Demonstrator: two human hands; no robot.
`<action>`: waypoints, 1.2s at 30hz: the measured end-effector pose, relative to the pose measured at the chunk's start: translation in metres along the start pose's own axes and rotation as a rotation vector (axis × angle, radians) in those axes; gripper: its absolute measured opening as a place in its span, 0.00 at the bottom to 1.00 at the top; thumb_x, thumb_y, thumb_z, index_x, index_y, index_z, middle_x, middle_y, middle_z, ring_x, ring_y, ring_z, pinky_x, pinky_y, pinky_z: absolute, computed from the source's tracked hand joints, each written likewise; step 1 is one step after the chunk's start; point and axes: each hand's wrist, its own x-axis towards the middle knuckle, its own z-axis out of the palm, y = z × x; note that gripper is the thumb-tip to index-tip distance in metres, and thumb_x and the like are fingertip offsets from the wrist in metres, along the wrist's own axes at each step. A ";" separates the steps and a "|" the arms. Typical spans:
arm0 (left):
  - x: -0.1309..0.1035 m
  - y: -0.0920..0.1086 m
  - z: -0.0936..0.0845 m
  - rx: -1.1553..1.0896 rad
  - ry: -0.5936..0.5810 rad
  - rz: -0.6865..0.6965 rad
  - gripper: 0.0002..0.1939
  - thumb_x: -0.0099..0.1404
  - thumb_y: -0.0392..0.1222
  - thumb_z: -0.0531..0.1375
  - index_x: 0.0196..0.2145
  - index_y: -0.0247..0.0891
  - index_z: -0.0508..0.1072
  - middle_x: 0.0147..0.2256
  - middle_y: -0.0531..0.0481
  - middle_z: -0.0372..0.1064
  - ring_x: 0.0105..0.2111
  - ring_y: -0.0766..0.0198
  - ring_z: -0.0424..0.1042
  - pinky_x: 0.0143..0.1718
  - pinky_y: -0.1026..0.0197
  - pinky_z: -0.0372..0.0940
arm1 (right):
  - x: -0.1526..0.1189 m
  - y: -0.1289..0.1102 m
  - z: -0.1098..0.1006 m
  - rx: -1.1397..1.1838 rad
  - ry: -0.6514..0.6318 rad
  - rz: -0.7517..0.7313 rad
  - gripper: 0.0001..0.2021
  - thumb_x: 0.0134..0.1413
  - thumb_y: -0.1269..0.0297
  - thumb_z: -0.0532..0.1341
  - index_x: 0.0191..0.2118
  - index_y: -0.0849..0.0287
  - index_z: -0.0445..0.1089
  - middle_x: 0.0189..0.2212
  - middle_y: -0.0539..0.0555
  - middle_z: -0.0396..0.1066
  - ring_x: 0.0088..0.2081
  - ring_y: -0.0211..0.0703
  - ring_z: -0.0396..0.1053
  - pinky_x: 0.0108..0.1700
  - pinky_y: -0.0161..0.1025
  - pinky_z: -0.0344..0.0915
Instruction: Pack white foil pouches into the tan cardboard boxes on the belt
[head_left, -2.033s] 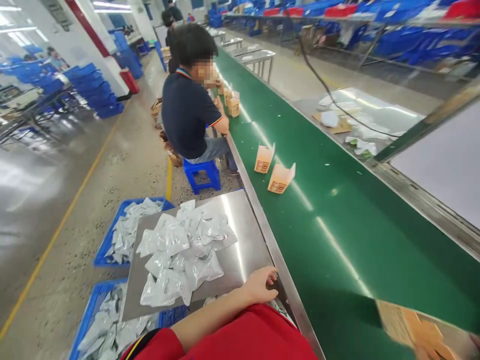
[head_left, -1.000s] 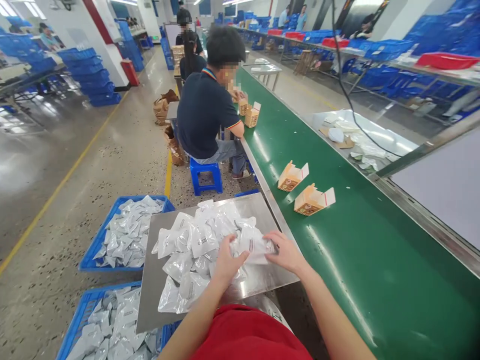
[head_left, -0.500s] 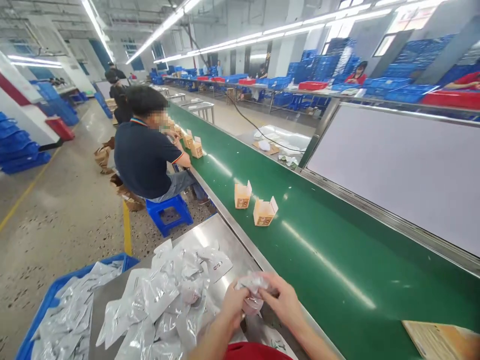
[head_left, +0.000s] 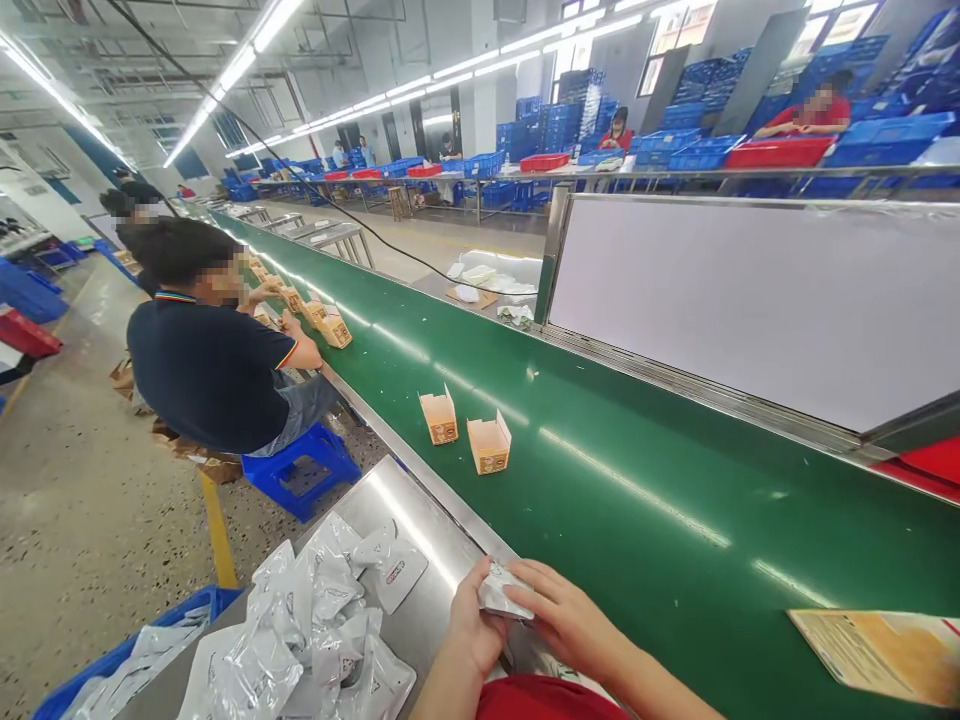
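Note:
Between my two hands is a small white plastic pouch point(head_left: 501, 590), held over the near edge of the steel table. My left hand point(head_left: 474, 625) wraps round its left side with the thumb on top. The fingers of my right hand point(head_left: 559, 612) lie across its right side, closed on it. To the left, a heap of similar white pouches point(head_left: 300, 640) covers part of the steel table point(head_left: 420, 545). Ahead on the green conveyor belt point(head_left: 622, 530) stand two open orange boxes, the nearer box point(head_left: 489, 448) and the farther box point(head_left: 439, 416), flaps raised.
A flat printed carton point(head_left: 877, 650) lies on the belt at right. A blue crate point(head_left: 202, 605) of pouches is at lower left. A co-worker point(head_left: 214, 350) sits on a blue stool point(head_left: 304, 465) by the belt, near more boxes point(head_left: 330, 325). A white panel point(head_left: 742, 310) stands beyond.
The view has swung right, so belt, boxes and co-worker appear farther left. The pouch, crumpled between my fingers before, now looks flatter and more compact, with my right fingers laid over it.

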 end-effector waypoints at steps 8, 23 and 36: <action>0.022 0.031 0.029 0.219 -0.147 0.139 0.31 0.54 0.63 0.53 0.46 0.37 0.60 0.42 0.41 0.67 0.43 0.53 0.68 0.43 0.52 0.61 | 0.047 0.029 -0.077 -0.034 0.501 0.058 0.14 0.53 0.72 0.51 0.43 0.56 0.69 0.41 0.53 0.63 0.31 0.27 0.63 0.34 0.25 0.62; 0.155 0.052 0.076 1.377 -0.233 0.925 0.31 0.49 0.39 0.61 0.51 0.35 0.59 0.51 0.41 0.59 0.52 0.56 0.59 0.55 0.52 0.55 | 0.108 0.081 -0.057 -0.349 -0.205 0.515 0.38 0.33 0.71 0.68 0.55 0.76 0.58 0.50 0.70 0.58 0.51 0.57 0.58 0.53 0.46 0.58; 0.074 -0.028 -0.010 1.377 -0.175 0.473 0.17 0.53 0.33 0.52 0.42 0.35 0.69 0.35 0.49 0.73 0.35 0.67 0.71 0.41 0.64 0.66 | 0.006 0.145 -0.106 -0.570 -0.173 0.495 0.14 0.50 0.67 0.50 0.30 0.62 0.74 0.40 0.64 0.65 0.40 0.54 0.65 0.35 0.47 0.62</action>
